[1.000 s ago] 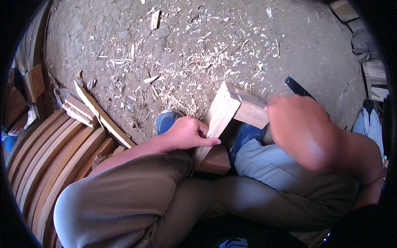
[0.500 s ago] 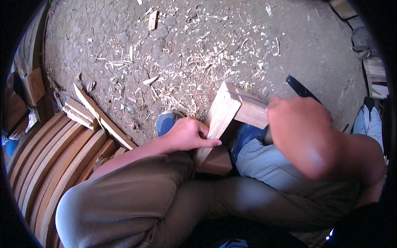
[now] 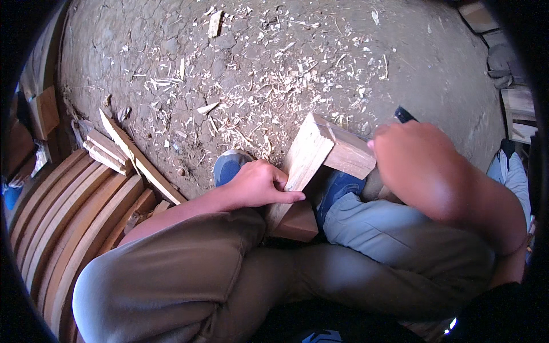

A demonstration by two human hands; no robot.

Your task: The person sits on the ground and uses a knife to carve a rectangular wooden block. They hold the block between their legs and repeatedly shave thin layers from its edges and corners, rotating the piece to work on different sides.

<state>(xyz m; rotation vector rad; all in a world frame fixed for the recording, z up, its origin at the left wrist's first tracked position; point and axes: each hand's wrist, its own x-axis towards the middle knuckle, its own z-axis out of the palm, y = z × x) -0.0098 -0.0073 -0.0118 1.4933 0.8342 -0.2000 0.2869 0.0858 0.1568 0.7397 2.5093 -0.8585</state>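
Observation:
Between my legs stands a pale wooden frame piece (image 3: 309, 153), made of thick blocks joined at corners. My left hand (image 3: 257, 182) is closed on its left side, the thumb lying along the edge. At the frame's right end, my right hand (image 3: 414, 157) is curled in a fist close to the short block. From behind that fist juts the black end of a dark tool (image 3: 405, 115); the rest of the tool is hidden, so its kind cannot be made out. Below my left hand shows a reddish lower block (image 3: 297, 222) of the frame.
Wood shavings (image 3: 280, 86) litter the earthen floor (image 3: 143, 34). Curved wooden pieces (image 3: 74, 211) stand in a row at left, beside a long splintered offcut (image 3: 137, 151). My shoes (image 3: 230, 166) flank the frame. Stacked wood (image 3: 519, 106) lies at the far right.
My right hand has turned and shifted slightly right, so less of the black tool shows beyond it. The left hand and the wooden frame have stayed nearly in place.

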